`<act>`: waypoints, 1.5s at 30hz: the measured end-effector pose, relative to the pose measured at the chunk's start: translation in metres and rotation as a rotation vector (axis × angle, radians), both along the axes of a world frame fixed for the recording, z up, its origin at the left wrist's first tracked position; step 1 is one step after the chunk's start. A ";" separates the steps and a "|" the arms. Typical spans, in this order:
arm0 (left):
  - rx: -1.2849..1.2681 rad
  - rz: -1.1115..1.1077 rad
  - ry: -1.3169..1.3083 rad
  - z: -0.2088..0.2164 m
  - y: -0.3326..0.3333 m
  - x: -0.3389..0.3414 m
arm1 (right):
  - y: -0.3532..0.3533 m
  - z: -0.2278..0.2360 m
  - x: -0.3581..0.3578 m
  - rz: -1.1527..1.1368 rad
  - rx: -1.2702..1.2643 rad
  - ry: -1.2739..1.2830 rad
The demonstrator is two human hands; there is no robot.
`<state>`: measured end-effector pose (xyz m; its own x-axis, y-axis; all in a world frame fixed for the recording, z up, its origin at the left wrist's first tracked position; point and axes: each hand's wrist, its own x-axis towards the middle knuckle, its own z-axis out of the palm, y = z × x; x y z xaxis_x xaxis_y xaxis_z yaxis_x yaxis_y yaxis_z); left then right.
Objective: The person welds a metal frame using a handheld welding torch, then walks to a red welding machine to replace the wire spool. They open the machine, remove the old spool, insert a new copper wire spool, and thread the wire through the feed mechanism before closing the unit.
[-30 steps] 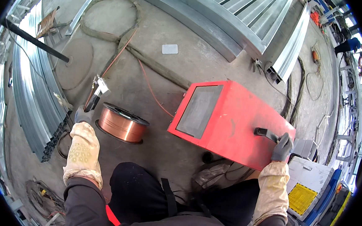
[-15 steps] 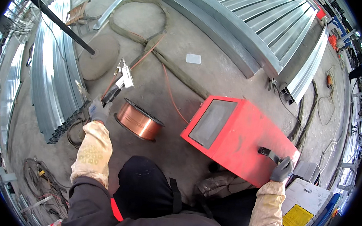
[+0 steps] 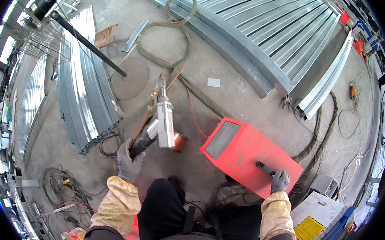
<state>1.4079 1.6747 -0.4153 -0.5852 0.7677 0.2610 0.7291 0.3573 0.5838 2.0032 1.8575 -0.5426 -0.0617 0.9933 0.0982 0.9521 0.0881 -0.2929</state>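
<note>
My left hand point(image 3: 130, 161), in a grey glove with a tan sleeve, grips the black handle of a welding torch point(image 3: 162, 120), which is raised off the concrete floor with its pale body pointing away from me. Behind the torch, a copper wire spool point(image 3: 179, 142) lies on the floor, mostly hidden. My right hand point(image 3: 280, 180), also gloved, rests on the black handle point(image 3: 266, 169) on top of a red box-shaped welding machine point(image 3: 243, 155) with a grey front panel.
Stacks of ribbed metal sheets point(image 3: 82, 94) lie at left and a large corrugated panel point(image 3: 274, 32) at the back. Hoses and cables point(image 3: 178, 70) snake across the floor. A round grey plate with a black rod point(image 3: 130, 78) stands ahead. A white and blue case point(image 3: 319, 218) sits at right.
My left hand has picked the welding torch up off the floor and lifted it in front of the spool. My right hand stays on the red machine's handle.
</note>
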 end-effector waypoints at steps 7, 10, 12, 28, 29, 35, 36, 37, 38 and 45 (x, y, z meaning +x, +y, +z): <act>0.192 0.054 -0.427 0.185 -0.012 0.049 | -0.050 0.064 -0.113 0.193 0.056 0.309; 0.358 -0.060 -0.420 0.272 0.010 0.050 | -0.110 0.099 -0.206 -0.221 -1.083 0.949; 0.347 0.011 -0.605 0.335 0.013 0.053 | -0.135 0.155 -0.275 -0.542 -1.484 1.200; 1.292 -0.294 -1.031 0.593 -0.183 -0.015 | 0.023 0.348 -0.502 0.021 -1.229 2.579; 1.349 -0.214 -1.076 0.604 -0.201 -0.018 | 0.026 0.355 -0.507 0.065 -1.274 2.639; 1.426 0.110 -0.908 0.613 -0.281 -0.046 | 0.057 0.390 -0.558 0.339 -1.065 2.305; 1.440 0.088 -0.889 0.612 -0.286 -0.048 | 0.068 0.399 -0.565 0.333 -1.033 2.233; 1.406 0.080 -0.867 0.613 -0.295 -0.050 | 0.062 0.412 -0.572 0.249 -1.077 2.222; 1.368 0.088 -0.843 0.612 -0.306 -0.052 | 0.043 0.434 -0.574 0.156 -1.133 2.199; 0.849 0.487 -0.636 0.612 -0.273 -0.055 | -0.053 0.628 -0.568 0.164 -0.591 1.646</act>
